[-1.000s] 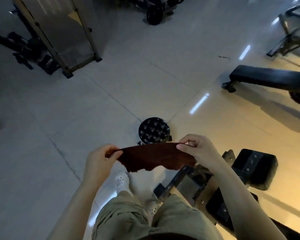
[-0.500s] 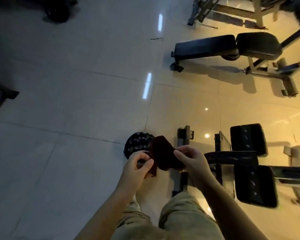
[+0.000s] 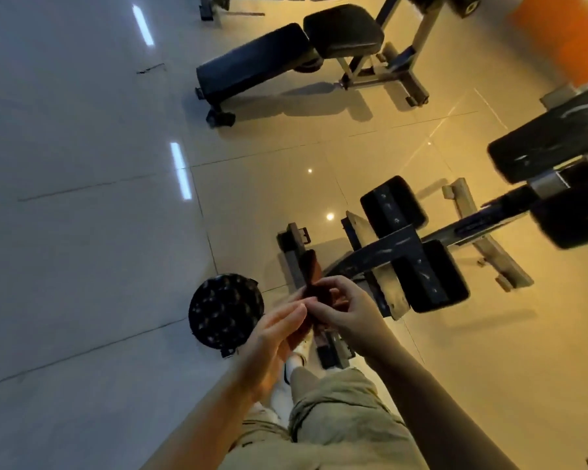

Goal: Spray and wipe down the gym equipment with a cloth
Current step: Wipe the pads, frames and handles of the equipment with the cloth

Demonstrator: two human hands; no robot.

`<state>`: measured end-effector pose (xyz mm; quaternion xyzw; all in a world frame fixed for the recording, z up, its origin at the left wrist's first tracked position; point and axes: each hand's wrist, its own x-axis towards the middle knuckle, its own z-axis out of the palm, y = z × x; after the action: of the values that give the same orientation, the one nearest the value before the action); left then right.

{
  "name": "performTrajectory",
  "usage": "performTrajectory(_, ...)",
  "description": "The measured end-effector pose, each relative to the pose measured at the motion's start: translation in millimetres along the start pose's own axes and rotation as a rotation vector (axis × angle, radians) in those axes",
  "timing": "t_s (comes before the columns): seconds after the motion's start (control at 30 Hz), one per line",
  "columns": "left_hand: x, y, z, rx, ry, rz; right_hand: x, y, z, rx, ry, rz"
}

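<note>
The dark reddish-brown cloth [image 3: 314, 283] is bunched between my hands, above my knees and in front of the machine; it looks soft and napped, one narrow flap sticking up. My right hand [image 3: 345, 308] has its fingers curled round the cloth's bulk, hiding most of it. My left hand [image 3: 272, 337] meets it with nearly straight fingers and the thumb pressed to the cloth's lower edge; whether it truly pinches I cannot tell. Just beyond stands the padded machine [image 3: 418, 262], with black scuffed cushions on a pale metal frame, its far end blurred. On the glossy tiled floor [image 3: 82, 232] left of my hands sits a round black perforated basket [image 3: 224, 310]. A black bench [image 3: 286, 59] lies farther off. No writing is readable.
</note>
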<state>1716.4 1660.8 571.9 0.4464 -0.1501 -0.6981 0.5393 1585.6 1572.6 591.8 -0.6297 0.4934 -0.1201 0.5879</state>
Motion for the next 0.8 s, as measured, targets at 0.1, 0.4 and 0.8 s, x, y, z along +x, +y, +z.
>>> performTrajectory(0.1, 24.6, 11.4, 12.2, -0.003, -0.078, -0.045, 10.5, 10.3, -21.8, 0.005, 0.089, -0.041)
performTrajectory(0.4, 147.2, 86.7, 21.0, 1.008, -0.065, 0.132, 74.1, 2.0, -120.2, 0.146, -0.130, -0.083)
performTrajectory(0.8, 271.3, 127.8, 88.8, 1.373, -0.507, 0.231, 95.1, -14.3, -213.3, -0.004, 0.002, -0.134)
